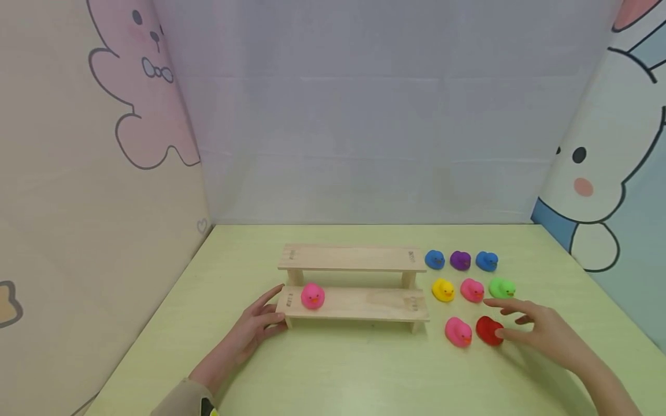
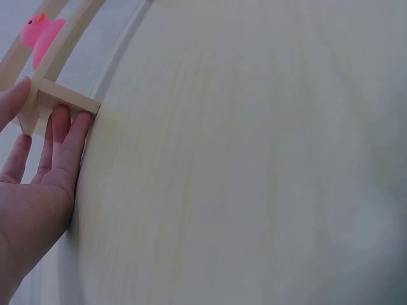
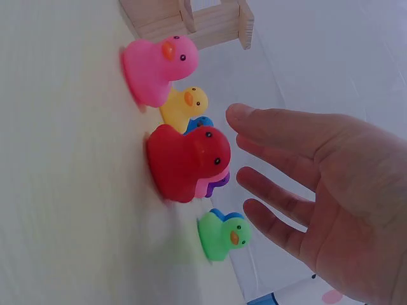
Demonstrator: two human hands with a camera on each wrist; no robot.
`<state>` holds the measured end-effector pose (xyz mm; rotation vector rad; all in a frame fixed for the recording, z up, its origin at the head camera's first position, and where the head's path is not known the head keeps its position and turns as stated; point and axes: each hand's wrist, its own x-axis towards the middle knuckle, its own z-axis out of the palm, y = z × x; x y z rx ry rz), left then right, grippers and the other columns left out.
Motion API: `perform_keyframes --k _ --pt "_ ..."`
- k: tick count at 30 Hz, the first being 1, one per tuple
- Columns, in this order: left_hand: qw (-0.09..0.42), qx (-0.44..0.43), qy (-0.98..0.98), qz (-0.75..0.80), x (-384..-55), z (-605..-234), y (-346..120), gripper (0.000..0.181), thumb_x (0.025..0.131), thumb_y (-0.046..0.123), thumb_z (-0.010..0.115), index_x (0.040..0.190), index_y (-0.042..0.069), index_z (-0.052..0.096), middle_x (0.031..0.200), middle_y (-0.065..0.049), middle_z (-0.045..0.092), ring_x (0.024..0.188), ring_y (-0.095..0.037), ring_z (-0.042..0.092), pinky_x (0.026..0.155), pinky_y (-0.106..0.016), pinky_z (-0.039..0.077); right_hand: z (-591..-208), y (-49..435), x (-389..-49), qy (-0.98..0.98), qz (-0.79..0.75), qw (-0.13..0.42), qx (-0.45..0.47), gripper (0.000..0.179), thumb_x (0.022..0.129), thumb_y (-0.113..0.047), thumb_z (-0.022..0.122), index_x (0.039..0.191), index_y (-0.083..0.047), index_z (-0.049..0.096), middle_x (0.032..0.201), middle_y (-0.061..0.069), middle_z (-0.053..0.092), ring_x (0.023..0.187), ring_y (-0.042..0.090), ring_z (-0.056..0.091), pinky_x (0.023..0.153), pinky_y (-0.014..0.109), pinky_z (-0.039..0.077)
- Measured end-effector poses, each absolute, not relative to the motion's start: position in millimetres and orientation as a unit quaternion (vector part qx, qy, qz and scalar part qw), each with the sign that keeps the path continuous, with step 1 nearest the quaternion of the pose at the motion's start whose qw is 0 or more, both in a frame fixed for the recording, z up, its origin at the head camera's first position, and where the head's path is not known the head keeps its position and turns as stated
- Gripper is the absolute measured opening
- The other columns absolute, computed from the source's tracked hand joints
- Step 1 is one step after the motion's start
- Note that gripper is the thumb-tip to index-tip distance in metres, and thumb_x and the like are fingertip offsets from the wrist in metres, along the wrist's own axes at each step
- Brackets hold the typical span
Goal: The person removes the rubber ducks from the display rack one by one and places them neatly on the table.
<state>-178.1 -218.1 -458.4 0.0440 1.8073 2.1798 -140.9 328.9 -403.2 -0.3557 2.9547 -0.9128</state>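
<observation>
A two-step wooden rack (image 1: 359, 304) stands on the table, with a pink rubber duck (image 1: 313, 296) at the left of its lower step. My left hand (image 1: 256, 325) holds the left end of that lower step, thumb and fingers around its edge and support (image 2: 67, 96). To the right, my right hand (image 1: 546, 332) reaches over a red rubber duck (image 1: 488, 330), fingers spread. In the right wrist view, a gap separates the fingertips from the red duck (image 3: 187, 162). Another pink duck (image 1: 458, 332) sits just left of the red one.
Behind the red duck are a yellow duck (image 1: 443, 290), a pink duck (image 1: 472, 290) and a green duck (image 1: 502, 287). Farther back stand a purple duck (image 1: 460, 260) and two blue ducks, one the left blue duck (image 1: 435, 259). Printed cloth walls (image 1: 333, 150) enclose the table.
</observation>
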Motion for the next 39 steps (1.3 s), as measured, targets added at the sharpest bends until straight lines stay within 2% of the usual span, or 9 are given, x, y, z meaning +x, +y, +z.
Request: perform_keyframes --k 6,12,17,25,30,32,36,39 --pt "0.153 0.013 0.626 0.764 -178 -459 -218 0.070 0.090 0.000 0.060 0.151 0.016 0.029 0.121 -0.021 0.053 0.106 -0.029 0.058 0.091 -0.041 0.047 -387 312 -149 0.943 -0.300 -0.026 -0.141 0.056 0.080 -0.029 0.078 0.130 -0.013 0.059 0.117 0.012 0.062 0.096 0.031 0.057 0.073 0.042 0.051" --pt "0.152 0.010 0.626 0.765 -179 -459 -218 0.070 0.090 0.000 0.060 0.151 0.015 0.029 0.121 -0.021 0.053 0.106 -0.029 0.058 0.091 -0.041 0.047 -372 290 -156 0.936 -0.304 -0.063 -0.165 0.055 0.080 -0.032 0.077 0.131 -0.019 0.059 0.119 0.007 0.062 0.097 0.029 0.056 0.070 0.034 0.052" --pt "0.154 0.011 0.627 0.763 -180 -460 -218 0.071 0.089 0.001 0.061 0.151 0.015 0.029 0.122 -0.021 0.053 0.107 -0.029 0.058 0.091 -0.041 0.047 -366 274 -161 0.924 -0.322 -0.085 -0.189 0.052 0.082 -0.027 0.077 0.131 -0.023 0.059 0.119 0.007 0.061 0.093 0.027 0.057 0.065 0.029 0.052" --pt "0.155 0.013 0.628 0.763 -181 -460 -218 0.071 0.089 0.001 0.061 0.151 0.015 0.029 0.123 -0.021 0.052 0.107 -0.030 0.058 0.091 -0.041 0.047 -373 239 -176 0.886 -0.375 -0.134 -0.238 0.051 0.082 -0.018 0.077 0.130 -0.021 0.060 0.115 -0.003 0.063 0.098 0.018 0.056 0.076 0.030 0.052" --pt "0.158 0.015 0.626 0.764 -182 -460 -218 0.070 0.090 0.001 0.061 0.151 0.016 0.029 0.123 -0.021 0.052 0.108 -0.030 0.057 0.092 -0.041 0.047 -381 207 -183 0.853 -0.412 -0.160 -0.279 0.052 0.079 -0.009 0.078 0.128 -0.016 0.061 0.118 -0.003 0.063 0.101 0.014 0.055 0.080 0.030 0.050" --pt "0.158 0.016 0.626 0.764 -182 -460 -218 0.070 0.090 0.001 0.061 0.151 0.016 0.029 0.123 -0.021 0.052 0.108 -0.030 0.057 0.092 -0.042 0.046 -380 192 -183 0.839 -0.427 -0.167 -0.292 0.050 0.079 -0.004 0.078 0.126 -0.011 0.062 0.117 0.000 0.064 0.100 0.014 0.056 0.080 0.030 0.050" --pt "0.160 0.021 0.627 0.762 -182 -460 -219 0.071 0.090 0.002 0.060 0.151 0.016 0.028 0.123 -0.021 0.052 0.108 -0.030 0.057 0.092 -0.042 0.046 -373 160 -180 0.807 -0.463 -0.175 -0.323 0.045 0.077 0.005 0.076 0.120 0.001 0.062 0.114 0.011 0.065 0.097 0.023 0.058 0.077 0.037 0.052" --pt "0.160 0.024 0.624 0.764 -182 -460 -219 0.070 0.091 0.001 0.059 0.151 0.016 0.028 0.123 -0.021 0.052 0.108 -0.029 0.057 0.092 -0.042 0.046 -372 140 -181 0.788 -0.480 -0.174 -0.345 0.044 0.077 0.008 0.074 0.119 0.005 0.061 0.112 0.016 0.065 0.096 0.030 0.059 0.075 0.045 0.052"
